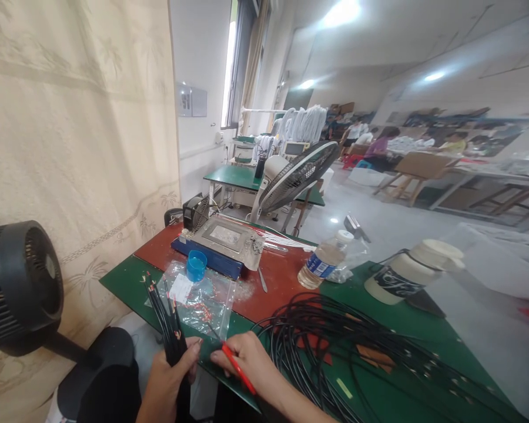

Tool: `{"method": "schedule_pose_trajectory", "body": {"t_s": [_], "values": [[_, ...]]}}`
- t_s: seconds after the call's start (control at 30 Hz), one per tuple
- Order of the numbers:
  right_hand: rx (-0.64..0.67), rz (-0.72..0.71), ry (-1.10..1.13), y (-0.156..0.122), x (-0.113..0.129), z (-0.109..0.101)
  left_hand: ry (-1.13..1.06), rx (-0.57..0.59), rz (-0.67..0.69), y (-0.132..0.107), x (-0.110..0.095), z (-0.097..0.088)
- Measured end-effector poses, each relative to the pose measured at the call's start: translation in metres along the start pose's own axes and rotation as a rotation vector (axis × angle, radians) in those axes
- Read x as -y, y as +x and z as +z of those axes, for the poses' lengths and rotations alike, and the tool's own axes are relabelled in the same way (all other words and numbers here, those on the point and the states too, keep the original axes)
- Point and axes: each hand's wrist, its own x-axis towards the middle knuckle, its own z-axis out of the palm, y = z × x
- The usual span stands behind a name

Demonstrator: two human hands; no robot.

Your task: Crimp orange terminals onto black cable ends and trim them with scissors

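My left hand [171, 373] is wrapped round a bundle of black cables [170, 329], held upright near the table's front edge. The cables' upper ends show short coloured wires, some red, with bare tips. Beside it, my right hand [247, 358] is closed on a red-handled tool [238, 369] with a thin pointed metal tip; its exact kind cannot be made out. Just beyond both hands lies a clear plastic bag [223, 308] with small orange-red pieces on or in it and a white label. A blue round container [196, 265] stands at the bag's far edge.
A blue-based solder pot [220, 238] sits behind the bag, with a small fan [196, 212] at its back. Coiled black cables [304, 341] cover the table's right side. A bottle [321, 261] and a white jug [408, 276] stand beyond. A black fan [22, 282] is at left.
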Motion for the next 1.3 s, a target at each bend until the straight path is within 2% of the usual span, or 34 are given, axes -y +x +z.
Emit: {"method": "schedule_pose_trajectory", "body": {"t_s": [0.2,0.3,0.5,0.67,0.87,0.97,1.17,1.3], "values": [[0.094,0.122,0.652,0.009,0.011,0.016,-0.088,0.044,-0.020,-0.012,-0.004,-0.010],[0.128,0.117,0.817,0.013,0.023,0.026,-0.045,0.062,-0.010,-0.018,-0.009,-0.013],[0.174,0.093,0.784,0.012,0.032,0.034,0.026,0.142,-0.008,-0.025,-0.015,-0.019],[0.042,-0.087,0.592,0.004,0.027,0.038,-0.019,0.097,-0.017,-0.028,-0.016,-0.017],[0.139,0.115,0.953,0.004,0.031,0.041,-0.065,0.083,-0.025,-0.034,-0.020,-0.009],[0.149,0.121,0.977,0.004,0.034,0.041,-0.063,0.077,0.001,-0.035,-0.020,-0.008],[0.163,0.081,0.972,0.001,0.034,0.044,-0.113,0.048,-0.032,-0.032,-0.017,-0.009],[0.122,0.135,0.984,0.001,0.037,0.042,-0.067,0.067,-0.008,-0.032,-0.019,-0.009]]}}
